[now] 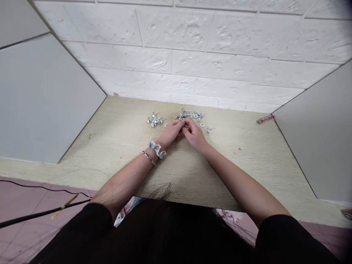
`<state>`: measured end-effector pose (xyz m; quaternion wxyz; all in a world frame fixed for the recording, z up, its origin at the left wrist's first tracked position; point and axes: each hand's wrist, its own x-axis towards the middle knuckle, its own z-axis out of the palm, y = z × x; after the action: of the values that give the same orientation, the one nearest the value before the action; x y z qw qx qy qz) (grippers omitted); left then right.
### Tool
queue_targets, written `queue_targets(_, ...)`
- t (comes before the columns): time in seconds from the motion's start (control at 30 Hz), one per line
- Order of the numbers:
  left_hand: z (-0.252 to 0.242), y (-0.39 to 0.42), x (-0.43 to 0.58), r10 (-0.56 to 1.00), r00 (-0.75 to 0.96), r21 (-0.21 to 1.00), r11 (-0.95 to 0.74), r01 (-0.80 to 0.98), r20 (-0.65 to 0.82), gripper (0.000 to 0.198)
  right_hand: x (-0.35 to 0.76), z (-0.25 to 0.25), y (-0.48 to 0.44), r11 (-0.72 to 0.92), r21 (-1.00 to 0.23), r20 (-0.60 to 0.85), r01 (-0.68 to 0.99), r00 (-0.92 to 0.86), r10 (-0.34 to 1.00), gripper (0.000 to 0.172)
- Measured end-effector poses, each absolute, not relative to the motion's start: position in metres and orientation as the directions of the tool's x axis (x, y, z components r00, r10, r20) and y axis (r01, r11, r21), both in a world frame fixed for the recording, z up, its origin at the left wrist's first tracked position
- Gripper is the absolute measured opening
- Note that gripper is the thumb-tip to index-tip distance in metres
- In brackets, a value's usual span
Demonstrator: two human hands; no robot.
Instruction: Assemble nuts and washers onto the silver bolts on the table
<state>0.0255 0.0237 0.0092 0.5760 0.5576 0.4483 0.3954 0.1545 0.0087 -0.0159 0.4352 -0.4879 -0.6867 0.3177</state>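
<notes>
My left hand (172, 132) and my right hand (194, 135) meet over the wooden board, fingertips pinched close together. Between them shows a small shiny metal part (186, 126), mostly covered by the fingers, so its kind is unclear. Just beyond the fingertips lies a pile of bolts, nuts and washers (195, 116). Several bolts with washers on them (153, 124) stand in a group to the left. A loose washer (202, 125) and a single bolt (209, 130) lie right of my right hand. Another washer (165, 125) is partly hidden beside my left hand.
The pale wooden tabletop (110, 128) ends at a white brick-patterned wall (187, 58). Grey panels stand on the left (46, 99) and right (319, 135). A red-handled tool (265, 119) lies against the right panel. A black cable (41, 216) crosses at lower left.
</notes>
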Motion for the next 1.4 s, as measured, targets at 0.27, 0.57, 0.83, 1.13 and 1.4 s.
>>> queue_targets(0.27, 0.0063, 0.0247, 0.0271, 0.964, 0.255, 0.997, 0.071, 0.009, -0.071, 0.030, 0.1549, -0.0144, 0.0091, 0.364, -0.827, 0.321, 0.428, -0.173, 0.931, 0.022)
queue_targets(0.57, 0.0091, 0.0223, 0.0264, 0.957, 0.270, 0.993, 0.112, -0.022, -0.102, 0.033, 0.1557, -0.0168, 0.0089, 0.351, -0.840, 0.327, 0.413, -0.130, 0.936, 0.034)
queue_targets(0.83, 0.0095, 0.0243, 0.0263, 0.959, 0.243, 0.985, 0.165, -0.052, -0.147, 0.029, 0.1548, -0.0188, 0.0089, 0.375, -0.835, 0.354, 0.403, -0.127, 0.926, 0.017)
queue_targets(1.13, 0.0101, 0.0212, 0.0268, 0.955, 0.288, 0.997, 0.053, 0.051, -0.065, 0.032, 0.1549, -0.0176, 0.0120, 0.336, -0.823, 0.324, 0.459, -0.109, 0.940, 0.042)
queue_targets(1.4, 0.0078, 0.0256, 0.0256, 0.960, 0.227, 0.979, 0.186, -0.080, -0.164, 0.030, 0.1558, -0.0207, 0.0103, 0.296, -0.889, 0.296, 0.349, -0.056, 0.954, 0.023)
